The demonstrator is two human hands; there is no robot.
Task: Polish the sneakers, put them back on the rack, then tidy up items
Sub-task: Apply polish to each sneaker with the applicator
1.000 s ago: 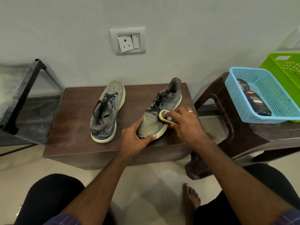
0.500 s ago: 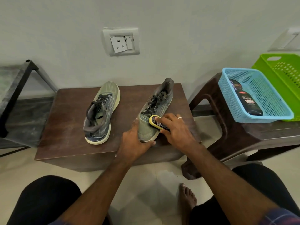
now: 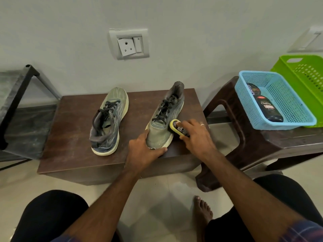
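- The right hand point(image 3: 196, 137) curls its fingers over a shoe-polish sponge point(image 3: 176, 126), holding the yellow pad against the outer side of the near sneaker's toe box
- The left hand point(image 3: 142, 151) cups the toe of that near sneaker point(image 3: 163, 123), thumb along the front edge and fingers round the inner side, pinning it to the low brown table point(image 3: 70, 140)
- To do this step well, I judge the left hand should brace firmly so the shoe does not skid toward the table's front edge, which lies just beside the toe
- Short overlapping strokes with even pressure suit the fabric upper; the pad is best kept off the pale sole rim so polish does not smear it
- The laces sit just behind the pad, so strokes going that way call for a lighter touch, or they may snag
- The other sneaker point(image 3: 107, 123) lies apart to the left on the same table, toe pointing away, untouched by either hand
- A dark polish bottle point(image 3: 268, 110) lies in the blue basket point(image 3: 286, 125) on the brown stool point(image 3: 244, 142) to the right, with a green basket point(image 3: 297, 63) behind it
- A dark metal rack point(image 3: 15, 95) stands at the far left, where I take it the pair belongs afterwards
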